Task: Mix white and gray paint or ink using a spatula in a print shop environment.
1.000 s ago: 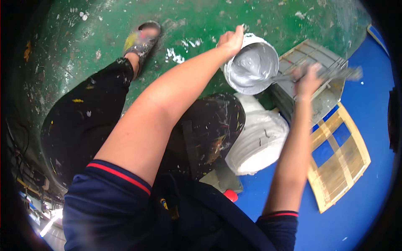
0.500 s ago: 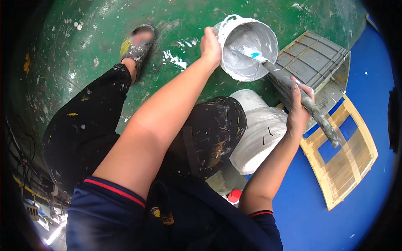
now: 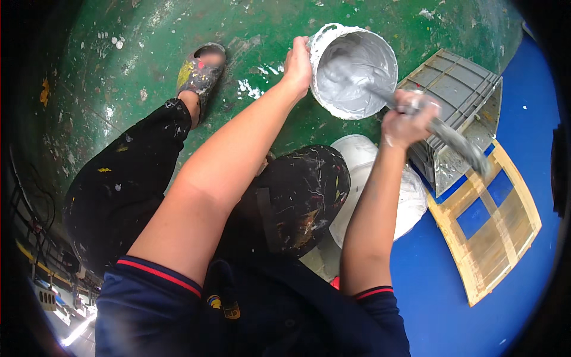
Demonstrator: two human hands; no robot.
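Observation:
A white bucket (image 3: 391, 56) tilts toward me, its inside coated with thick grey-white paint (image 3: 342, 89). My left hand (image 3: 298, 66) is closed on the left side of its rim. My right hand (image 3: 410, 118), smeared with paint, wraps round a long grey stirring stick (image 3: 457, 141). The stick's lower end reaches into the paint; motion blurs it, and its tip cannot be made out. Its upper end sticks out past my right hand, over the grey crate.
A ribbed grey plastic crate (image 3: 452, 77) stands right of the bucket. A wood-edged mesh screen (image 3: 505, 238) lies on a blue surface (image 3: 416, 285). White plastic-covered containers (image 3: 410, 199) sit beside my knee. The green floor (image 3: 262, 30) is paint-spattered.
My right hand has moved up and left along with the stick, and its grip has turned so the back of the hand shows. My left hand keeps hold of the bucket.

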